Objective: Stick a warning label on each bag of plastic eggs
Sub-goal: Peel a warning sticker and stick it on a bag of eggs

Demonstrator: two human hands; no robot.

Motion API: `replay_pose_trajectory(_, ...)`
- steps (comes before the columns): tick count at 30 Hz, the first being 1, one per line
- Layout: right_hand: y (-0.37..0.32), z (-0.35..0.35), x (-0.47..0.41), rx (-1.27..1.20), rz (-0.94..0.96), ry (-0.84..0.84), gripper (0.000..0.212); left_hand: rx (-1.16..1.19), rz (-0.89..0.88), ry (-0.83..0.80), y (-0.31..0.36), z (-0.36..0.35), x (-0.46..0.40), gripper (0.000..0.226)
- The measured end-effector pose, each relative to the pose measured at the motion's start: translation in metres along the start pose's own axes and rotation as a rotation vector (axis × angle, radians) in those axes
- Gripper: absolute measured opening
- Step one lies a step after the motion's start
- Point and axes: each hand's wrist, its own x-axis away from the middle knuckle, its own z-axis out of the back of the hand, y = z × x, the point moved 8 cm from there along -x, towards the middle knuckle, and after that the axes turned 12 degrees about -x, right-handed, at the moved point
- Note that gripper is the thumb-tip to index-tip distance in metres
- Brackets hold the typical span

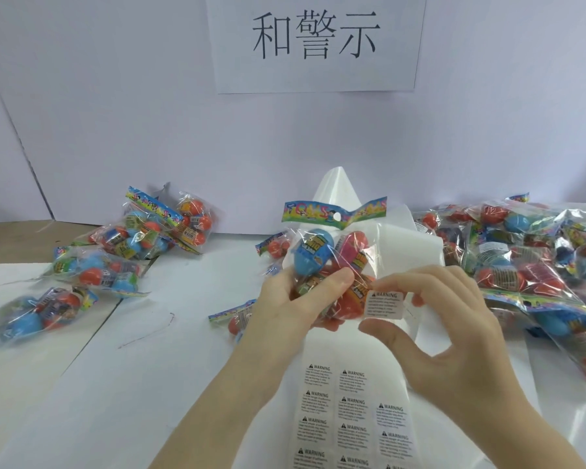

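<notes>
My left hand (285,309) grips a clear bag of plastic eggs (329,255) upright above the table, thumb across its front. The bag has a colourful header card on top and blue, pink and orange eggs inside. My right hand (454,326) pinches a small white warning label (384,304) between forefinger and thumb, right at the bag's lower right side. Whether the label touches the bag is unclear. Under my hands lies a label sheet (352,418) with several warning labels in rows.
A pile of several egg bags (528,258) lies on the right, and a looser group of egg bags (122,252) on the left. A few more egg bags (237,316) lie behind my left hand. A white wall with a paper sign (315,42) stands behind.
</notes>
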Motion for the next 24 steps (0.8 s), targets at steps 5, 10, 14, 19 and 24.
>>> replay_pose_trajectory(5, -0.002, 0.000, 0.000, 0.058, 0.037, 0.005, 0.029, -0.082, -0.001, -0.020, -0.005, -0.002, -0.001, 0.036)
replay_pose_trajectory(10, -0.001, 0.002, 0.001, 0.129, 0.056, 0.018, 0.029, -0.106, 0.015, -0.027, -0.007, -0.003, -0.001, 0.038)
replay_pose_trajectory(14, 0.001, 0.002, 0.003, 0.180, 0.045, 0.016, 0.031, -0.155, -0.013, -0.008, -0.003, -0.003, 0.001, 0.058)
replay_pose_trajectory(19, 0.002, 0.003, 0.002, 0.082, -0.035, 0.036, 0.031, -0.050, -0.034, 0.069, 0.001, 0.002, 0.004, 0.022)
replay_pose_trajectory(24, 0.020, 0.011, 0.005, -0.287, -0.385, 0.165, 0.049, 0.048, -0.075, 0.065, 0.009, 0.002, 0.005, 0.029)
